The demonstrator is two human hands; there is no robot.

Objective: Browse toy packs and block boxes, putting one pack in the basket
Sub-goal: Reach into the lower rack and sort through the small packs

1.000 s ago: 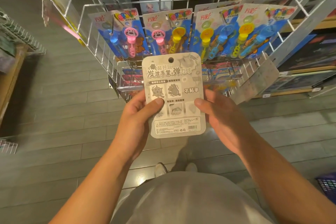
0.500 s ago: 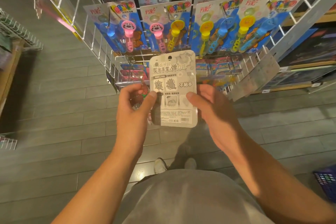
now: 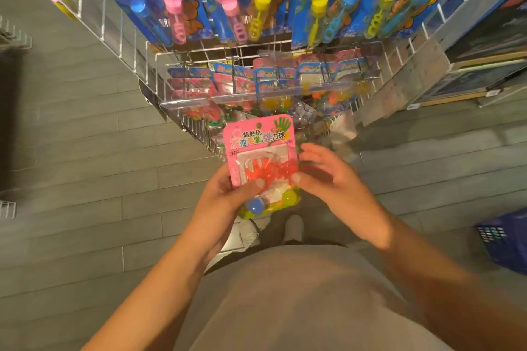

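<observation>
A pink toy pack with red sticky hands and small blue and yellow balls faces me, front side up, in the middle of the view. My left hand grips its lower left edge, thumb across the front. My right hand pinches its right edge with thumb in front, the other fingers spread behind. A dark blue basket stands on the floor at the far right, partly cut off by the frame.
A white wire display rack stands right in front, hung with blue bubble-wand packs above and pink and blue sticky-toy packs below. Shelves with flat boxes run along the right. Grey plank floor lies to the left.
The pack has been flipped from its grey printed back to its pink front and lowered. The view has tilted down and moved closer to the rack.
</observation>
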